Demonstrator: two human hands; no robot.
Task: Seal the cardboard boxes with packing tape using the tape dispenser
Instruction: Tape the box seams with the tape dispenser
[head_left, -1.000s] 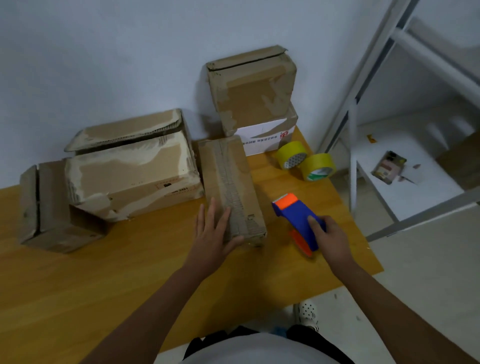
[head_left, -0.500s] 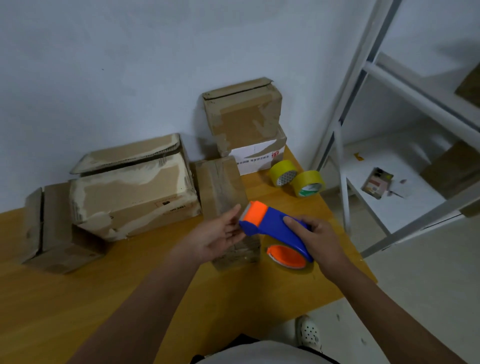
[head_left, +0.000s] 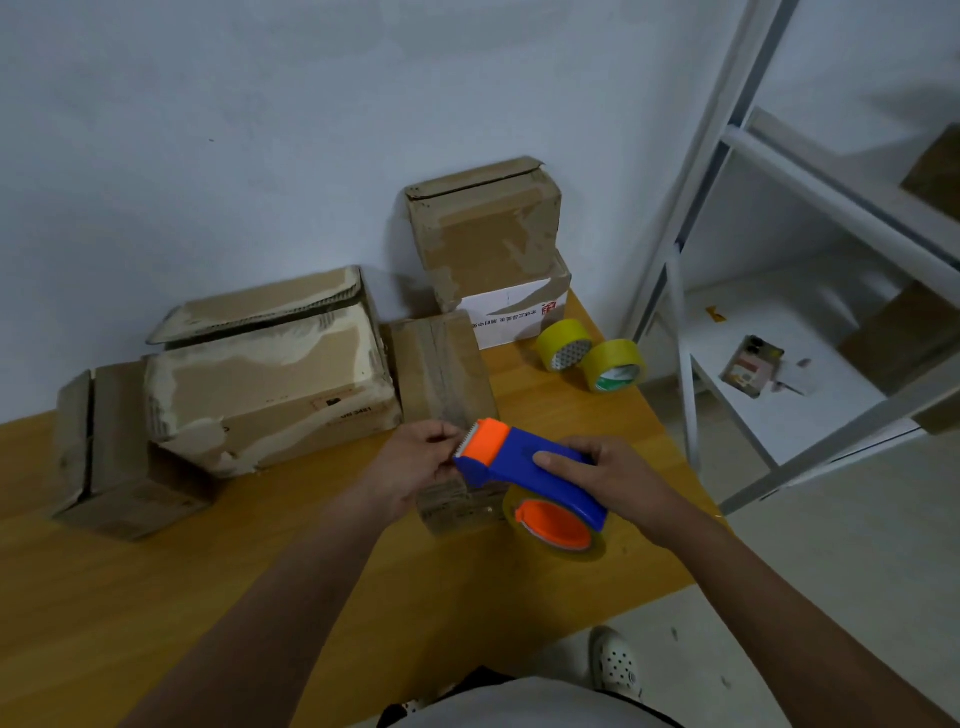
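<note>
The right hand (head_left: 610, 480) is closed around the blue handle of the tape dispenser (head_left: 524, 475), index finger laid along its top, holding it in the air above the tabletop (head_left: 156, 597). The dispenser's orange head with its toothed blade points left, and its clear tape roll on an orange hub hangs at the lower right, under the wrist. The left hand (head_left: 415, 467) meets that orange head, thumb and fingertips pinched together right at the blade edge; whether they grip a tape end cannot be told.

Directly beneath and behind the two hands lies a narrow cardboard box (head_left: 441, 374), long side running away from the person, its near end partly hidden by the dispenser. Just to its left sits a larger box (head_left: 265, 384) with torn, whitish patches on its surface, a loose flap standing above it. Farther left, a small box (head_left: 104, 457) lies on its side near the table edge. Behind the narrow box, against the wall, one brown box (head_left: 488, 228) is stacked on a white-sided box (head_left: 514, 317). Two yellow tape rolls (head_left: 592, 353) stand touching each other at the tabletop's far right corner. Beyond the tabletop, a white metal shelf (head_left: 779, 405) carries a small packet.
</note>
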